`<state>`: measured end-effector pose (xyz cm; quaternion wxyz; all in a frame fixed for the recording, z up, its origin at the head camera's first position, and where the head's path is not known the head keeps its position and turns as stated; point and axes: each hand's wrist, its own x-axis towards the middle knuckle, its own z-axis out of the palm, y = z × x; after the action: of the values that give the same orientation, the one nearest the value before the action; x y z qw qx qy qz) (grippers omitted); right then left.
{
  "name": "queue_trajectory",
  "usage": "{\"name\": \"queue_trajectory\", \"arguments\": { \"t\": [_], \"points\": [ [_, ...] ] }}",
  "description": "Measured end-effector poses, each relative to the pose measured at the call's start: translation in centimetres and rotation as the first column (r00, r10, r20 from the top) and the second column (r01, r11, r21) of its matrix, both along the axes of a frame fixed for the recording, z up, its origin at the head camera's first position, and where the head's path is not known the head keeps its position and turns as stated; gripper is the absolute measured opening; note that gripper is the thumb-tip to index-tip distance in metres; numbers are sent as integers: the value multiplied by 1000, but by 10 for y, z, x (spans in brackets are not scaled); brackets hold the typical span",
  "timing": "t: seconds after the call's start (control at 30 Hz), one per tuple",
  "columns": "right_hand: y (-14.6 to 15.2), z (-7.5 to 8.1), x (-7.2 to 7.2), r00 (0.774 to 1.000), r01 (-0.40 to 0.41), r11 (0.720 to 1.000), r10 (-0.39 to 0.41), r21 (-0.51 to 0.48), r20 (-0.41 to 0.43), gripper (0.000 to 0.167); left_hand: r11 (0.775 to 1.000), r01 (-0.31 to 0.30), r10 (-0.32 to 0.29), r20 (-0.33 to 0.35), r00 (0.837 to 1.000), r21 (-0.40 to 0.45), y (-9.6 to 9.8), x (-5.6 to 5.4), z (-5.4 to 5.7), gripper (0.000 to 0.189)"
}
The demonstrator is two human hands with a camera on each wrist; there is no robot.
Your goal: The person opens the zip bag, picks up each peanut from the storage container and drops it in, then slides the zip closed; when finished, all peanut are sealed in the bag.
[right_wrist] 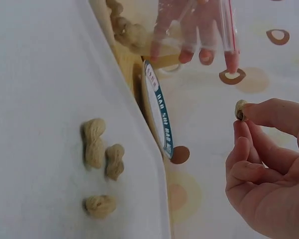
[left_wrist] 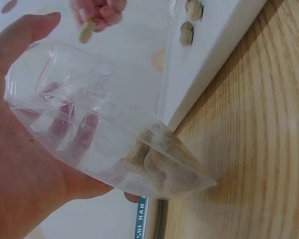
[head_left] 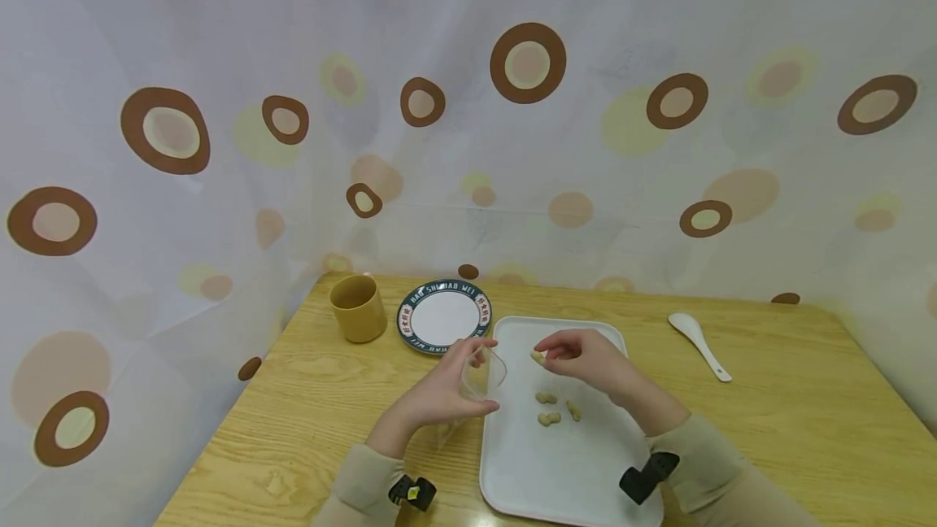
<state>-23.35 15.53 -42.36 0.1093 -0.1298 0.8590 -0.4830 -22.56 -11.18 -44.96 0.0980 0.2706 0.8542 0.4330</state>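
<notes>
My left hand [head_left: 442,393] holds a clear zip bag [left_wrist: 72,94] by its mouth, thumb and fingers spread around the opening. Several peanuts [left_wrist: 159,159] lie in the bag's bottom corner, seen in the left wrist view. Over the white tray [head_left: 527,478], my right hand [head_left: 589,360] pinches one peanut [right_wrist: 240,109] between thumb and fingertips, a short way to the right of the bag's mouth. Three loose peanuts [right_wrist: 94,143] rest on the tray below and nearer to me.
Behind the left hand stands a mustard-yellow cup [head_left: 359,311]. A round plate [head_left: 442,320] with a dark green patterned rim lies between the cup and the tray. To the tray's right is a white spoon [head_left: 699,344] on the wooden table [head_left: 798,429]. A patterned curtain [head_left: 615,250] hangs behind.
</notes>
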Motion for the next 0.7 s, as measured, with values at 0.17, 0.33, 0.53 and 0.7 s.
{"name": "queue_trajectory", "arguments": {
  "t": [0.17, 0.33, 0.53, 0.7],
  "points": [
    [-14, 14, 7, 1000, -28, 999, 28, -43, -14, 24, 1000, 6, -6, -7, 1000, 0, 1, 1, 0, 80],
    [-29, 22, 12, 996, -75, 995, 72, -63, -55, 22, 1000, 14, -14, -6, 1000, -6, 1, 0, 0, 81],
    [-44, 25, 15, 991, -103, 993, 98, -52, -86, 21, 1000, 7, -7, 9, 1000, -18, 2, 2, 1, 83],
    [-47, 26, 16, 988, -106, 994, 103, -20, -119, 21, 1000, 9, -9, 6, 1000, -21, 3, 2, 2, 84]
  ]
}}
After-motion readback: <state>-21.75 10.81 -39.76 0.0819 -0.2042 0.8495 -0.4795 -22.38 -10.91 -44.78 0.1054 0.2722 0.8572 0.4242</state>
